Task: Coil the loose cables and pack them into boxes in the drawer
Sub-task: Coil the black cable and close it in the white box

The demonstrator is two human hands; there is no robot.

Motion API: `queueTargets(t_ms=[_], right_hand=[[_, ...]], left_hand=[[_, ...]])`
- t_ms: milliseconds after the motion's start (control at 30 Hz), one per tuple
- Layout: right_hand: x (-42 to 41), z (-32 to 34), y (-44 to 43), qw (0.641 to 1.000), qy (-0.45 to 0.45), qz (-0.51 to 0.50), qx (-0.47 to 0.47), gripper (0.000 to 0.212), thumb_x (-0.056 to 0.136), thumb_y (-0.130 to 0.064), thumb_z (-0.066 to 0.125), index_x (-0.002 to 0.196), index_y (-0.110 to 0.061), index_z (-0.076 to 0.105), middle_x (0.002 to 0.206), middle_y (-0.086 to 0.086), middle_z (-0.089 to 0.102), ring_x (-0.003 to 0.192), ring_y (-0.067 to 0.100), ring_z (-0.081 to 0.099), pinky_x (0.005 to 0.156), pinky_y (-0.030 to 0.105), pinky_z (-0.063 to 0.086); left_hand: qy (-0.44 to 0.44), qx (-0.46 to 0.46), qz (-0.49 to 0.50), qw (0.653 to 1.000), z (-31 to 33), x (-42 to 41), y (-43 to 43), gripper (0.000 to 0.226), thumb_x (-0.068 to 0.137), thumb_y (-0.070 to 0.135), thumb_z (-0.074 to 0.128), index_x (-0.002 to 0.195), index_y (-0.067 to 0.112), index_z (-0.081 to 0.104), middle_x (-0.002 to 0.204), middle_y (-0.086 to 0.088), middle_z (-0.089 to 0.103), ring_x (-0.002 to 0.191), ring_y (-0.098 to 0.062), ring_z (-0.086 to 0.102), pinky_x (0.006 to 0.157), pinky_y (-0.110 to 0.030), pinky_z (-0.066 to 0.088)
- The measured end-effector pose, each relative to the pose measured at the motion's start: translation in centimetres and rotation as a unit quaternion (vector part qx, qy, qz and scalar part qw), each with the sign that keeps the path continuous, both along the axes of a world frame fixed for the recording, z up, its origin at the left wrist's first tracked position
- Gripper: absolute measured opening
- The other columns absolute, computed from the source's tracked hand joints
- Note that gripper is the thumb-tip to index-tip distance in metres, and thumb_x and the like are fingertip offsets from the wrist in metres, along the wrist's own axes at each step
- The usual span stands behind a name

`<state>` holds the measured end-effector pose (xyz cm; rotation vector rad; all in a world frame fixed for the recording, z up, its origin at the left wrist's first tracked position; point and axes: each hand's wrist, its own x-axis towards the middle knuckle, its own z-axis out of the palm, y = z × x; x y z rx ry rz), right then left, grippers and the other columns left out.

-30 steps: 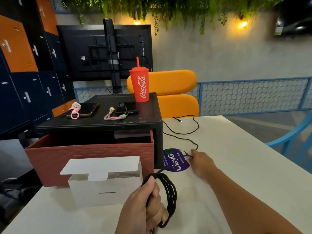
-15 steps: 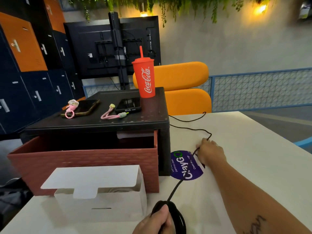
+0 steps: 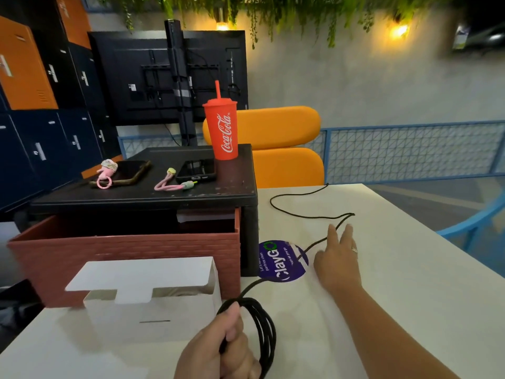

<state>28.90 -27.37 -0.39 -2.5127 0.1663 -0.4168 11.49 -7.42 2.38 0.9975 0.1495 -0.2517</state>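
Gripping a bundle of black cable (image 3: 263, 332) loops, the left hand (image 3: 216, 351) sits at the near edge of the bench (image 3: 410, 283), fingers and thumb wrapped tight round it. The loose part of the cable runs off the bundle, over the purple sticker (image 3: 281, 265), past the right hand (image 3: 337, 259), then snakes toward the far edge. The right hand lies on the bench with fingers straight and apart. The cable is right by the index finger, can't tell if it's touching. A white box (image 3: 164, 310) with its flap up stands just beside the left hand, in front of the open red drawer (image 3: 123, 258). A red cup (image 3: 222, 129) sits on the black unit (image 3: 246, 198) above.
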Motion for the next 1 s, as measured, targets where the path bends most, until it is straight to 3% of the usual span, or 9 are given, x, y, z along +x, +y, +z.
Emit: queueTargets(t_ms=[167,233,333,433,533,600,667,867,1000], right_hand=[[-6.8,0.2,0.8,0.995,-0.073,0.069,0.013,0.064,0.091,-0.019,0.051,0.147,-0.024,0.021,0.157,0.002,-0.003,0.143,0.023,0.003,0.112,0.025,0.012],[-9.7,0.5,1.8,0.980,-0.142,0.141,0.005,0.061,0.091,-0.025,0.049,0.145,-0.031,0.022,0.155,-0.003,0.009,0.141,0.016,0.008,0.108,0.016,0.008],[-12.4,0.6,3.4,0.944,-0.225,0.241,-0.009,0.044,0.094,-0.044,0.035,0.138,-0.037,0.033,0.144,-0.008,0.038,0.132,0.009,0.027,0.111,0.022,0.023],[-14.3,1.6,4.4,0.931,-0.215,0.262,0.138,0.032,0.090,-0.051,0.036,0.119,-0.042,0.047,0.117,-0.035,0.053,0.115,-0.005,0.045,0.099,0.013,0.033],[-15.6,2.3,5.2,0.902,-0.121,0.320,0.264,0.023,0.086,-0.040,0.042,0.093,-0.050,0.061,0.086,-0.032,0.063,0.086,-0.005,0.059,0.079,0.016,0.045],[-15.9,2.3,5.6,0.886,-0.077,0.359,0.285,0.031,0.083,-0.031,0.043,0.078,-0.052,0.065,0.072,-0.025,0.064,0.071,-0.003,0.059,0.070,0.018,0.046],[-15.9,2.6,5.9,0.884,-0.079,0.369,0.276,0.024,0.081,-0.040,0.043,0.076,-0.048,0.065,0.064,-0.022,0.061,0.064,-0.001,0.055,0.064,0.019,0.043],[-16.2,3.6,5.8,0.878,-0.010,0.415,0.239,0.028,0.075,-0.065,0.035,0.079,-0.051,0.059,0.069,-0.019,0.061,0.066,0.002,0.051,0.068,0.024,0.042],[-16.9,4.5,6.5,0.907,0.047,0.407,0.097,0.022,0.093,-0.043,0.043,0.107,-0.029,0.053,0.094,-0.003,0.063,0.087,0.017,0.058,0.079,0.030,0.046]], left_hand=[[-0.030,0.011,0.067,0.997,1.9,-1.3,-1.8,0.037,0.074,0.027,0.050,0.043,0.013,0.035,0.033,0.004,0.015,0.024,-0.009,0.015,0.041,-0.026,0.025],[-0.033,0.029,0.054,0.998,2.4,-1.7,-1.8,0.032,0.069,0.029,0.051,0.046,0.013,0.035,0.035,0.003,0.015,0.026,-0.009,0.015,0.046,-0.028,0.023],[-0.062,0.052,0.023,0.996,2.3,-2.3,-2.1,0.030,0.067,0.030,0.052,0.049,0.014,0.034,0.036,0.004,0.015,0.027,-0.009,0.015,0.047,-0.029,0.027],[-0.094,0.011,-0.019,0.995,2.6,-2.9,-1.5,0.032,0.067,0.025,0.061,0.049,0.014,0.037,0.035,0.007,0.015,0.027,-0.008,0.015,0.040,-0.026,0.035],[-0.131,-0.132,-0.091,0.978,2.4,-2.7,-0.5,0.035,0.064,0.026,0.079,0.054,0.013,0.048,0.035,0.008,0.021,0.027,-0.008,0.020,0.043,-0.027,0.042],[-0.202,-0.220,-0.172,0.939,2.3,-2.3,0.0,0.026,0.091,0.029,0.055,0.077,0.008,0.057,0.047,0.003,0.031,0.040,-0.014,0.030,0.062,-0.029,0.046],[-0.232,-0.195,-0.110,0.947,2.4,-2.8,0.4,0.036,0.102,0.025,0.026,0.099,0.003,0.053,0.060,0.000,0.036,0.052,-0.016,0.035,0.074,-0.029,0.041],[-0.262,-0.222,-0.063,0.937,2.1,-3.2,0.7,0.049,0.101,0.020,0.015,0.142,-0.005,0.026,0.069,-0.002,0.036,0.062,-0.015,0.034,0.083,-0.028,0.036],[-0.296,-0.193,0.003,0.936,2.9,-3.2,1.7,0.049,0.101,0.018,0.010,0.142,-0.002,-0.007,0.075,-0.006,0.035,0.069,-0.019,0.036,0.090,-0.032,0.031]])
